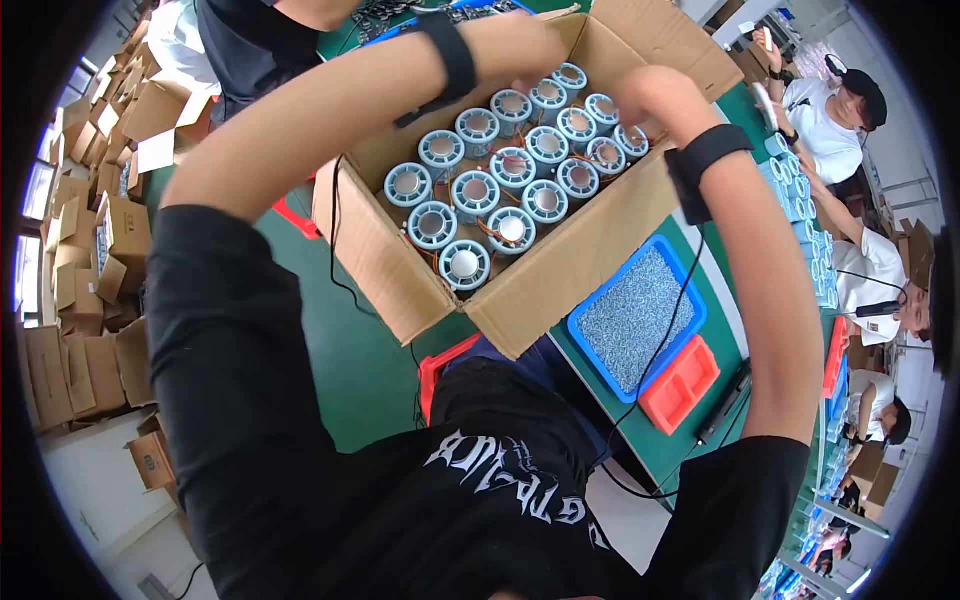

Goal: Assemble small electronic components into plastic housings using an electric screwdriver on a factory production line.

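A cardboard box [575,275] stands open before me, holding rows of light-blue round housings [475,194] with silvery centres and thin red-orange wires. Over the box's far end, my left hand [535,48] reaches in from the left, beside the farthest housings. Across from it, my right hand [648,92] bends down over the far right corner, close to a corner housing [630,140]. Both hands are blurred, and their fingers are mostly hidden or smeared. Whether either one grips a housing does not show. Black bands with cables circle both wrists.
Right of the box, a blue tray [640,318] full of small metal pieces and a red divided tray [680,385] sit on the green table, by a black electric screwdriver [725,402]. Stacked cartons [85,260] line the left. People work along the right; another person [260,45] stands close at far left.
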`<state>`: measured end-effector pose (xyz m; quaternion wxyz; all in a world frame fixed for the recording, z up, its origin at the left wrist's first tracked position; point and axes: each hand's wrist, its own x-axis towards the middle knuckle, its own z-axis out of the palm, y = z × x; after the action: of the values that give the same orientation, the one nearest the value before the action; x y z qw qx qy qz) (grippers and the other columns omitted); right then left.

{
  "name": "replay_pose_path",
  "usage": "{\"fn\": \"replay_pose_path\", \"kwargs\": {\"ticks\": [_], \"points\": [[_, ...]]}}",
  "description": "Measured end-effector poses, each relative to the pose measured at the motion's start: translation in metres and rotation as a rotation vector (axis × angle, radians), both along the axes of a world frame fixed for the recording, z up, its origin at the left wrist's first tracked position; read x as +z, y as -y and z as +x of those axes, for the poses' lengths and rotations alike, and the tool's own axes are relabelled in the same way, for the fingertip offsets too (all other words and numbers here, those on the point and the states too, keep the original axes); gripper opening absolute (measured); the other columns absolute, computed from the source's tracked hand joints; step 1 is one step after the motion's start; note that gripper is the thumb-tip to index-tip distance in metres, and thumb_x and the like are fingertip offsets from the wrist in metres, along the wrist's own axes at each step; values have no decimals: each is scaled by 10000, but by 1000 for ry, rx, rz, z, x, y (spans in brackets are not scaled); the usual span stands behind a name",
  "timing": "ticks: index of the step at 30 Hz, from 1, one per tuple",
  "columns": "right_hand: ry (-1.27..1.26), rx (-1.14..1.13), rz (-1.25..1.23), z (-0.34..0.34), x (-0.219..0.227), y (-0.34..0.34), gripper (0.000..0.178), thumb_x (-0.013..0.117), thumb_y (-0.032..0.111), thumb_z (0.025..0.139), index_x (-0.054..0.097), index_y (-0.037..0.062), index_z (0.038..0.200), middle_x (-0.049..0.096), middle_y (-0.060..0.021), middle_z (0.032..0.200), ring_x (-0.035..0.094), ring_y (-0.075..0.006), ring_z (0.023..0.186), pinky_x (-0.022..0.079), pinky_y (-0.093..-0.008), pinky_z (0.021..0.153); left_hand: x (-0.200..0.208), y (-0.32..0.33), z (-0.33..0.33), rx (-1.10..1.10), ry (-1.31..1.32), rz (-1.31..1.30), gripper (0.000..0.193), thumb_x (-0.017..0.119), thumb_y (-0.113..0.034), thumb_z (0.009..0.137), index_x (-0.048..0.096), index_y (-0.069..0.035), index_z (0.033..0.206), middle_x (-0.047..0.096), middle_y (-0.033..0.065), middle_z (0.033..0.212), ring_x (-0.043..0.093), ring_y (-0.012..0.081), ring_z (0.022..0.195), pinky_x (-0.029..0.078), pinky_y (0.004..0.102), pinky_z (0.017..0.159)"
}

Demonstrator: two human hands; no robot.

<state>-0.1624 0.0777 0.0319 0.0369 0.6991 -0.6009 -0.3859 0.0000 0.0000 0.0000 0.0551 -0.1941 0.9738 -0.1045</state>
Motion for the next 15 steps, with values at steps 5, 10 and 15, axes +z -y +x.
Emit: {"fn": "replay_pose_path", "kwargs": {"ticks": [5,10,15], "points": [[165,-260,92,-53,-36,30,237,737,214,677,731,114,893,689,-120,945,658,-279,881,519,-360,754,-30,43,-79,-7,-139,-231,333,770,-230,647,732,-101,952,690,139,928,655,277,949,486,487,889],[301,-293,54,-63,-78,41,282,757,217,671,727,99,925,687,-128,951,660,-276,889,518,-368,750,-33,34,-110,162,249,107,429,732,-177,717,644,-115,1132,647,172,1081,638,307,977,508,404,821],[197,-43,71,-46,-83,33,322,805,212,595,724,64,869,691,-138,874,666,-300,818,531,-379,694,-67,44,-95,122,62,53,252,736,-194,719,713,-54,927,681,155,971,649,305,947,527,388,783]]}}
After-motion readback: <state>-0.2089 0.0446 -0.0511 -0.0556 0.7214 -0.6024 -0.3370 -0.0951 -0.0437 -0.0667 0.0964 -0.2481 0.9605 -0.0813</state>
